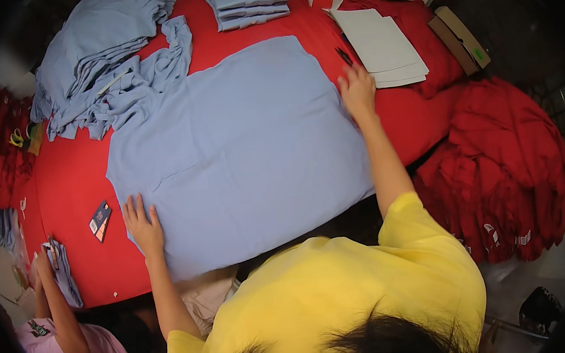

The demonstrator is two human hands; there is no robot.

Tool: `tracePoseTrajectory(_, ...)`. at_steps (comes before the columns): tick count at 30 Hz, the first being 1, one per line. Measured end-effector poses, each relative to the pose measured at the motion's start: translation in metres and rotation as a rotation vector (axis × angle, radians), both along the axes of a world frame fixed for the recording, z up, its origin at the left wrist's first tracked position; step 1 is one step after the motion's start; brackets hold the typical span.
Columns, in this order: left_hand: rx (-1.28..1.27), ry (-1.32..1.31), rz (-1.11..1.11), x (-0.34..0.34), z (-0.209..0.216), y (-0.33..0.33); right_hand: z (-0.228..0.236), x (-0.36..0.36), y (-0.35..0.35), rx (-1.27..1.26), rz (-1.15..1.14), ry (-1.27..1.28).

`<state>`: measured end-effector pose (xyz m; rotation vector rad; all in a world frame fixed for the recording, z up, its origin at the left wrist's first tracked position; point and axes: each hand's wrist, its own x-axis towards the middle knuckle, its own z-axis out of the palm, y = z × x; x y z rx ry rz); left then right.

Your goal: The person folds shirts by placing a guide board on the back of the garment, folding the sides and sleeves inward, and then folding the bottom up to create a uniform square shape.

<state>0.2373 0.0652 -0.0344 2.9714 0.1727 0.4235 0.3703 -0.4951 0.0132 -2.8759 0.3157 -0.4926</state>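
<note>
A light blue shirt lies spread flat across the red-covered table, its near edge hanging at the front. My left hand rests with fingers apart on its left edge, close to the hem of that side. At the far right edge of the cloth, my right hand lies with its fingers stretched forward, holding nothing I can see. Just beyond those fingertips is a small black tool, too small to name surely. White sheets of card lie beside my right hand. Left of my left hand sits a dark blue and orange tag.
Rumpled light blue shirts are heaped at far left, near a folded stack. Red garments hang over the right side. A cardboard box stands at far right. A co-worker in pink handles folded blue cloth at lower left.
</note>
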Motion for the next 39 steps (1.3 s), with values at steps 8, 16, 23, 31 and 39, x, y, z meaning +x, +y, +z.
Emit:
tracePoseTrajectory(8,-0.008,-0.014,0.094,-0.012,0.001,0.001,0.005,0.102,-0.066,0.05,-0.259,0.325)
tracePoseTrajectory(16,-0.053,-0.181,0.117,-0.001,-0.018,0.004,0.016,0.113,-0.113,-0.056,-0.062,0.094)
tracePoseTrajectory(23,-0.169,-0.196,0.202,-0.038,-0.008,0.023,0.162,-0.008,0.127,0.536,0.853,0.276)
tracePoseTrajectory(31,-0.685,-0.102,0.416,-0.068,0.023,0.048,0.044,0.048,0.339,0.448,1.188,0.391)
tracePoseTrajectory(39,-0.627,-0.109,0.361,-0.065,0.022,0.059,-0.002,0.075,0.401,0.32,1.147,0.448)
